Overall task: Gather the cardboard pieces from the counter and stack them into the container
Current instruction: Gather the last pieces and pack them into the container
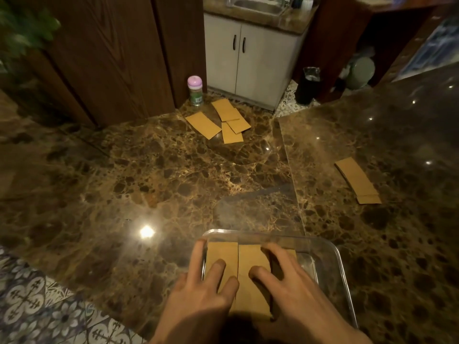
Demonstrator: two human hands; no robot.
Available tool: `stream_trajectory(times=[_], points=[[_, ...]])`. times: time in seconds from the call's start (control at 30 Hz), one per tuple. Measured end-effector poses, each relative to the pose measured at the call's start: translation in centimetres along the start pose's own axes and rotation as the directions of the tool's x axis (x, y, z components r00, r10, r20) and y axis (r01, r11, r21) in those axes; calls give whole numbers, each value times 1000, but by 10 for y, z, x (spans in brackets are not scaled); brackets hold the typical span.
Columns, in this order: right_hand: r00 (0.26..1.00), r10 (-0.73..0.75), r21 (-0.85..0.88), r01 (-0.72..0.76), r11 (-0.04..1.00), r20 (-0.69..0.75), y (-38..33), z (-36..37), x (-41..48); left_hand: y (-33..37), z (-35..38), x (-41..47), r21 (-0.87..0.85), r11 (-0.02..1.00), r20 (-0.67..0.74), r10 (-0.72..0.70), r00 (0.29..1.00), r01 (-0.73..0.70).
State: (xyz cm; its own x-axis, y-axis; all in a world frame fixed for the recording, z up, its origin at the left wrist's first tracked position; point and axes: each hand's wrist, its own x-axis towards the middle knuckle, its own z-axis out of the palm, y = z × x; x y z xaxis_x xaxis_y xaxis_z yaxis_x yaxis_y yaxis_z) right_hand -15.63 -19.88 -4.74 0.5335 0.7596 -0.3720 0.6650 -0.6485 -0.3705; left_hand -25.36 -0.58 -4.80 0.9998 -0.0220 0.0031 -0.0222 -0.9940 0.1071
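Observation:
A clear plastic container [337, 264] stands at the near edge of the brown marble counter [173, 184]. Tan cardboard pieces [248, 256] lie flat side by side inside it. My left hand [206, 291] and my right hand [283, 281] both rest on those pieces with fingers spread and fairly straight. Several loose cardboard pieces [223, 120] lie scattered at the far end of the counter. A small stack of cardboard pieces [356, 180] lies to the right.
A small jar with a pink lid [195, 90] stands by the far cardboard pieces, beside a dark wooden cabinet [111, 58]. Beyond the counter are a white sink cupboard [250, 60] and a black bin [308, 85]. Patterned floor tiles [37, 299] show at bottom left.

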Motion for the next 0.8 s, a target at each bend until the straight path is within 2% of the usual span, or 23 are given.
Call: stream_trajectory(times=[0.17,0.27,0.33,0.37,0.4,0.43,0.47,0.5,0.53,0.57,0.6,0.63,0.67,0.73,0.8], points=[[994,15,12,-14,1000,-108,-1,1,9,-2,2,7,-98,994,85,-32,996,40],[996,24,-64,-30,998,-86,-4,3,10,-6,-3,7,-179,980,248,-36,968,82],[995,30,-95,-39,995,-94,-6,3,10,-8,-2,7,-158,981,345,-50,937,111],[998,15,-130,-24,991,-69,-1,3,13,-14,-7,10,-139,987,366,-22,930,78],[1000,10,-140,-12,990,-11,-1,-8,14,-22,-16,15,-192,981,363,92,927,-22],[999,-46,-150,50,987,25,-1,-23,21,-29,-26,30,-329,938,317,222,922,-113],[989,-139,-143,145,979,54,-1,-37,26,-41,-40,45,-447,883,360,326,874,-146],[977,-168,-51,176,983,135,-3,-54,29,-53,-58,57,-482,875,460,308,833,-58],[976,-137,37,133,990,170,-2,-77,37,-65,-75,72,-492,870,400,198,895,27],[986,-74,87,61,994,148,-4,-99,45,-77,-88,91,-494,864,261,36,965,101],[996,-6,145,-7,989,86,-5,-121,59,-88,-95,113,-483,865,124,-83,989,134],[998,54,226,-58,972,22,-5,-138,75,-96,-94,137,-460,868,73,-175,982,189],[993,110,279,-95,955,-37,-2,-153,96,-114,-93,165,-431,858,97,-263,960,279],[966,236,318,-191,929,-110,17,-174,152,-147,-75,226,-393,786,234,-417,878,477],[919,379,381,-313,870,-111,38,-194,214,-174,-59,277,-351,715,330,-509,795,604]])
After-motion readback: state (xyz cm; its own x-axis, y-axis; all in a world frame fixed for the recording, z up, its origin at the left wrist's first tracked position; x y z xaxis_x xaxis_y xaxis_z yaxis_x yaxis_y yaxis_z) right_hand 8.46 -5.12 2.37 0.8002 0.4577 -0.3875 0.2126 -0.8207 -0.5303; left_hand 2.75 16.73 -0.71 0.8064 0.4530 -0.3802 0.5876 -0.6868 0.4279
